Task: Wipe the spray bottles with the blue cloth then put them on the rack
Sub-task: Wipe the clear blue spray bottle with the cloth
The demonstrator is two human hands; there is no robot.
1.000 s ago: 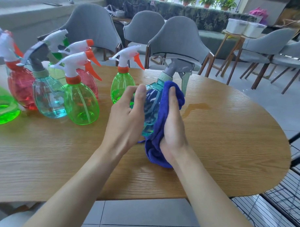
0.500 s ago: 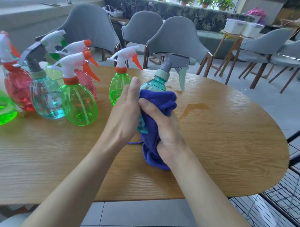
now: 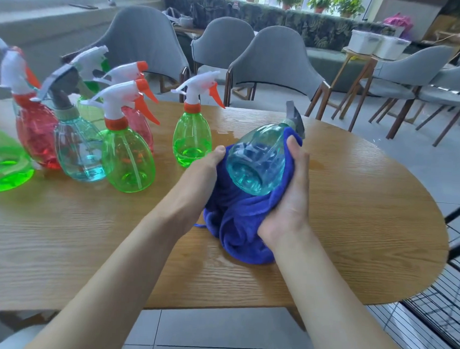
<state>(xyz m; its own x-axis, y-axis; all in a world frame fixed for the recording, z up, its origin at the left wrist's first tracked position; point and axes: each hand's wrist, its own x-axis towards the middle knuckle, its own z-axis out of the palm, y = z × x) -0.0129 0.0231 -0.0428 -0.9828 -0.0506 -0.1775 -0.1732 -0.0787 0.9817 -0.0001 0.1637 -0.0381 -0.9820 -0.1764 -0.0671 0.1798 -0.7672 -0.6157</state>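
— Wood-grain oval table point(image 3: 352, 217), matte. Held item?
— Clear ribbed teal spray bottle point(image 3: 258, 159), tipped, base toward camera, nested in plush blue cloth point(image 3: 237, 226).
— Grip?
— Right hand point(image 3: 293, 200) wrapped round cloth-backed bottle; left hand point(image 3: 197, 183) clutching cloth.
— Contents?
— Unclear. Green bottle point(image 3: 192, 139) beside, brighter green low down.

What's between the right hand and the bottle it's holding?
The blue cloth, wrapped between the right hand and the held bottle, in the head view.
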